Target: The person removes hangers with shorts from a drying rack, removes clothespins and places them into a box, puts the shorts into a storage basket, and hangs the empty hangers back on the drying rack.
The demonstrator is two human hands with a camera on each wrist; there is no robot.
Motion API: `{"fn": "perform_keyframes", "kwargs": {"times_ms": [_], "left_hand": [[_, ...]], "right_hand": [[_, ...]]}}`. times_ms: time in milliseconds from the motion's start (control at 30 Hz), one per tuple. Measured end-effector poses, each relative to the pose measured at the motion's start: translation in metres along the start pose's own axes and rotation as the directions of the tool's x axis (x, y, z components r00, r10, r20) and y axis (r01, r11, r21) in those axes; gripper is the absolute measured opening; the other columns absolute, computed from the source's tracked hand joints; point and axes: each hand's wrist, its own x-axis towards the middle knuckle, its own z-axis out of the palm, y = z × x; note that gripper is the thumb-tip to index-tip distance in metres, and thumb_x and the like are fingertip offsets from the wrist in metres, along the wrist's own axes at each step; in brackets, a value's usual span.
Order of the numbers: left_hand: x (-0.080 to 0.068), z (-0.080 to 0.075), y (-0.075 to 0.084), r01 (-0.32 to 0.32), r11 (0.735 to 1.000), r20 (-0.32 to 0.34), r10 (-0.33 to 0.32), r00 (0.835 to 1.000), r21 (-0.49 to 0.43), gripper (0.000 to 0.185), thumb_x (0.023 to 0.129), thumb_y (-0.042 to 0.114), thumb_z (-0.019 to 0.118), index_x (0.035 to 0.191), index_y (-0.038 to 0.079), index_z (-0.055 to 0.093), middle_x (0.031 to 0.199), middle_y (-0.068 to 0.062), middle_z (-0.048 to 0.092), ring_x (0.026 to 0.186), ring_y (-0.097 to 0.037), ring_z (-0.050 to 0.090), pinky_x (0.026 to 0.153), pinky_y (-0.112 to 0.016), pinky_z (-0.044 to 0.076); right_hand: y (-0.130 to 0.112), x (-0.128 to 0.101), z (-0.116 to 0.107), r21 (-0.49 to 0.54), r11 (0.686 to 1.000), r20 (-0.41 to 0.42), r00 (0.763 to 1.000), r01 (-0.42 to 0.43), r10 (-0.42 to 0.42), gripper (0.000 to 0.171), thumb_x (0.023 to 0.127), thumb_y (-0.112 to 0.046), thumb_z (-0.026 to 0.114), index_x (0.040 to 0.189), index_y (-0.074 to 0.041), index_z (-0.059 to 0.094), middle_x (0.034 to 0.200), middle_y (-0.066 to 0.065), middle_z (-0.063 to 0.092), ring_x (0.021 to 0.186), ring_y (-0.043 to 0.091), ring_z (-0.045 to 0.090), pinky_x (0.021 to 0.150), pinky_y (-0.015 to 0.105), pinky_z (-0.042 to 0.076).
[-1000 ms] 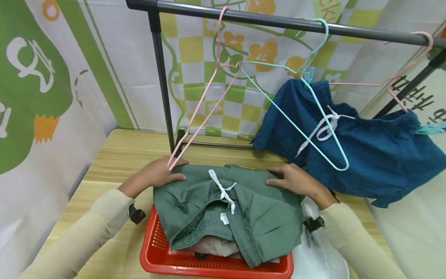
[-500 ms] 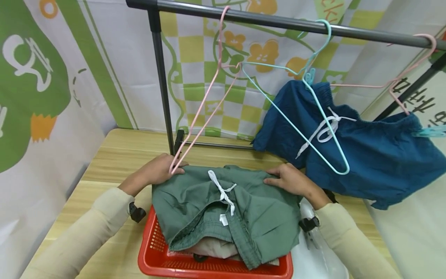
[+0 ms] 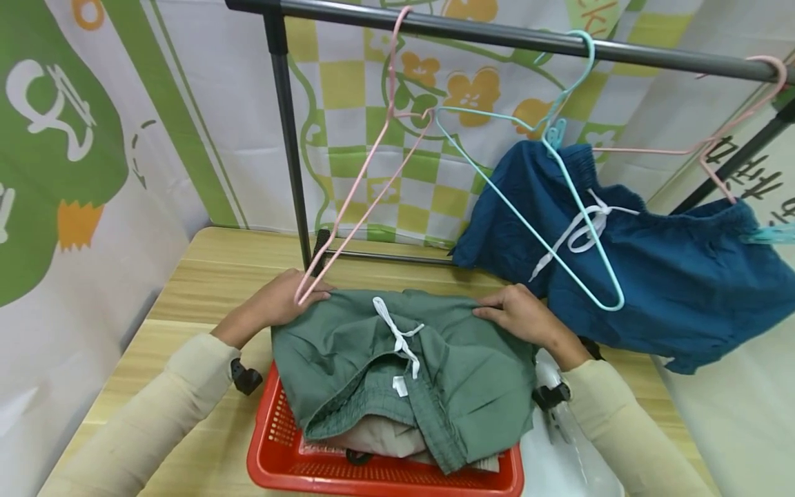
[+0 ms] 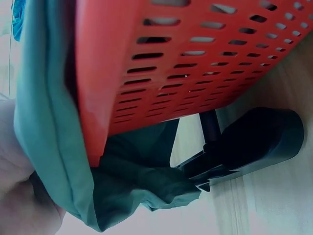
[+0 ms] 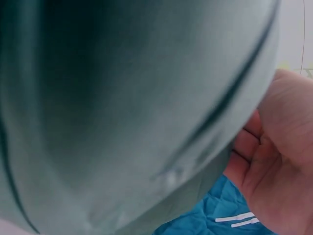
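i'm seeing l grip [image 3: 286, 297] & r grip [image 3: 523, 315] pinching the far edge of green drawstring shorts [image 3: 491, 386], draping over the red basket [image 3: 385, 485]; they're prob. handling soft, light, floppy, so i'm favouring wide-set edge holds.

Our left arm [image 3: 143, 417] and right arm [image 3: 636, 421] stretch forward and slant inward from the lower corners of the head view, the two well apart. Our left hand [image 3: 287, 298] is at grip, its thumb pointing inward across our front. Our right hand [image 3: 518, 314] grips too, its thumb pointing toward the left one, while the right wrist view shows its palm and bent fingers [image 5: 246, 145].
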Motion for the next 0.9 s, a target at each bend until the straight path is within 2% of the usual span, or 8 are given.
{"fn": "perform_keyframes", "kwargs": {"times_ms": [100, 167, 333, 433, 500, 600, 733, 900], "left_hand": [[0.001, -0.003, 0.002, 0.014, 1.000, 0.008, -0.014, 1.000, 0.007, 0.016, 0.100, 0.007, 0.066, 0.107, 0.000, 0.079, 0.089, -0.009, 0.076, 0.072, -0.019, 0.066, 0.068, -0.039, 0.056], [0.001, -0.005, 0.004, 0.033, 0.999, 0.011, -0.033, 0.999, 0.000, 0.016, 0.100, 0.004, 0.065, 0.107, -0.002, 0.078, 0.087, -0.009, 0.075, 0.065, -0.012, 0.059, 0.062, -0.035, 0.051], [0.003, -0.008, 0.008, 0.036, 0.999, -0.018, -0.036, 0.999, -0.007, 0.021, 0.100, 0.000, 0.062, 0.116, -0.002, 0.076, 0.097, -0.013, 0.076, 0.065, -0.009, 0.059, 0.062, -0.033, 0.049], [0.005, -0.011, 0.013, 0.022, 0.999, -0.047, -0.023, 0.999, -0.033, 0.020, 0.101, 0.004, 0.065, 0.115, -0.001, 0.077, 0.090, -0.010, 0.076, 0.063, -0.011, 0.059, 0.062, -0.034, 0.049], [0.005, -0.012, 0.016, -0.012, 0.999, -0.078, 0.009, 0.997, -0.049, 0.019, 0.101, 0.005, 0.065, 0.114, -0.001, 0.078, 0.088, -0.009, 0.076, 0.063, -0.015, 0.061, 0.063, -0.037, 0.052], [0.006, -0.012, 0.023, -0.050, 0.995, -0.127, 0.039, 0.991, -0.083, 0.019, 0.100, 0.007, 0.067, 0.114, 0.001, 0.078, 0.097, -0.009, 0.077, 0.078, -0.020, 0.070, 0.073, -0.041, 0.055], [0.010, -0.012, 0.038, -0.089, 0.985, -0.166, 0.064, 0.984, -0.148, 0.020, 0.099, 0.006, 0.069, 0.116, 0.003, 0.079, 0.109, -0.007, 0.076, 0.097, -0.022, 0.071, 0.087, -0.045, 0.054], [0.011, -0.012, 0.062, -0.174, 0.965, -0.166, 0.142, 0.976, -0.196, 0.022, 0.099, 0.005, 0.068, 0.119, 0.003, 0.077, 0.115, -0.007, 0.075, 0.103, -0.019, 0.071, 0.091, -0.044, 0.054]], "right_hand": [[-0.001, 0.000, 0.000, 0.000, 1.000, -0.013, 1.000, -0.003, 0.003, 0.017, 0.091, -0.007, 0.079, 0.107, -0.006, 0.082, 0.106, 0.010, 0.076, 0.091, 0.022, 0.073, 0.076, 0.041, 0.060], [-0.002, -0.001, -0.001, -0.001, 1.000, -0.021, 1.000, 0.003, -0.003, 0.016, 0.092, -0.006, 0.078, 0.107, -0.006, 0.082, 0.106, 0.010, 0.077, 0.090, 0.022, 0.073, 0.075, 0.040, 0.060], [-0.007, -0.003, -0.006, -0.022, 0.999, -0.065, 0.997, 0.028, -0.029, 0.016, 0.092, -0.004, 0.077, 0.107, -0.005, 0.082, 0.103, 0.010, 0.077, 0.085, 0.019, 0.073, 0.072, 0.039, 0.060], [-0.012, -0.002, -0.008, -0.025, 0.999, -0.093, 0.995, 0.042, -0.044, 0.017, 0.093, -0.004, 0.076, 0.109, -0.004, 0.081, 0.102, 0.010, 0.077, 0.082, 0.017, 0.073, 0.069, 0.037, 0.059], [-0.017, -0.001, -0.010, -0.020, 0.998, -0.110, 0.992, 0.060, -0.061, 0.018, 0.094, -0.003, 0.075, 0.111, -0.003, 0.080, 0.101, 0.010, 0.077, 0.079, 0.015, 0.072, 0.066, 0.034, 0.058], [-0.028, 0.002, -0.011, -0.002, 0.996, -0.140, 0.986, 0.090, -0.089, 0.019, 0.095, -0.002, 0.074, 0.114, -0.003, 0.079, 0.100, 0.010, 0.077, 0.073, 0.010, 0.071, 0.061, 0.031, 0.057], [-0.044, 0.004, -0.010, 0.033, 0.993, -0.169, 0.980, 0.112, -0.105, 0.023, 0.094, -0.001, 0.074, 0.116, -0.002, 0.078, 0.102, 0.011, 0.077, 0.069, 0.008, 0.069, 0.058, 0.029, 0.055], [-0.067, 0.004, -0.007, 0.065, 0.983, -0.197, 0.968, 0.172, -0.156, 0.026, 0.091, 0.001, 0.076, 0.117, -0.001, 0.077, 0.105, 0.013, 0.076, 0.073, 0.008, 0.070, 0.062, 0.030, 0.057]]}}
